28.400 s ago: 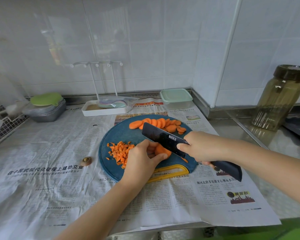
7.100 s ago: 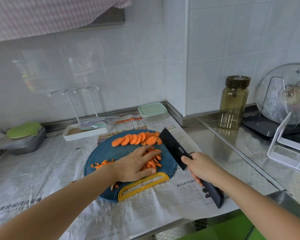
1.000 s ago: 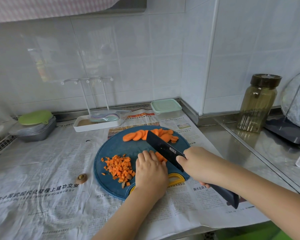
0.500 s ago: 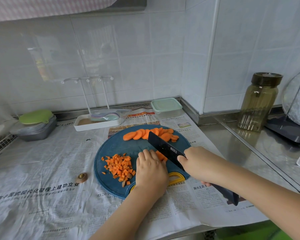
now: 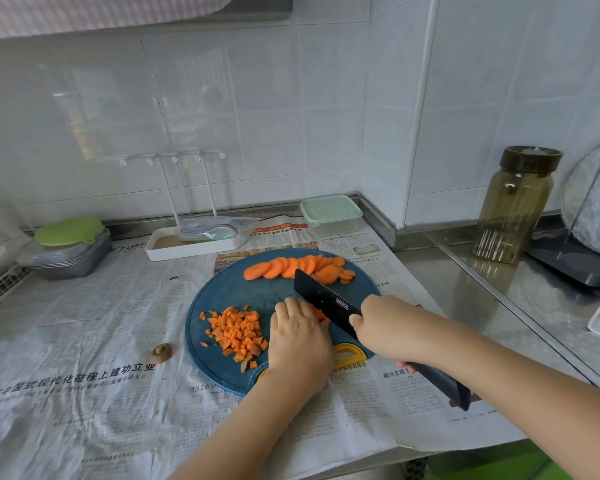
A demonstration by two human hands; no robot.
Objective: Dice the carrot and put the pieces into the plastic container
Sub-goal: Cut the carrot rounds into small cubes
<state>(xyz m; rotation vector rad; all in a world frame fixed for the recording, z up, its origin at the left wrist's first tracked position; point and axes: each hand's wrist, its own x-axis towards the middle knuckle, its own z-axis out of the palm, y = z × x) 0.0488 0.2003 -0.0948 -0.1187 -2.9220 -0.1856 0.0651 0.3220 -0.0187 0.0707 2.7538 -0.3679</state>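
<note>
Orange carrot pieces (image 5: 321, 315) are held under the curled left hand (image 5: 298, 337); the right hand (image 5: 385, 327) grasps the black knife (image 5: 326, 301), so keep fingers (image 5: 290, 304) tucked and cuts evenly spaced

The cutting board (image 5: 236, 292) is deep teal-blue with a yellow handle (image 5: 350, 348). The carrot (image 5: 291, 268) on it is bright orange, the knife (image 5: 326, 303) black with small white lettering. Underneath, the newspaper (image 5: 101, 341) is grey-white with black print and one red headline. The plastic container (image 5: 331, 211) is clear under a pale mint lid, the jar (image 5: 513, 216) smoky olive with a dark brown lid
</note>
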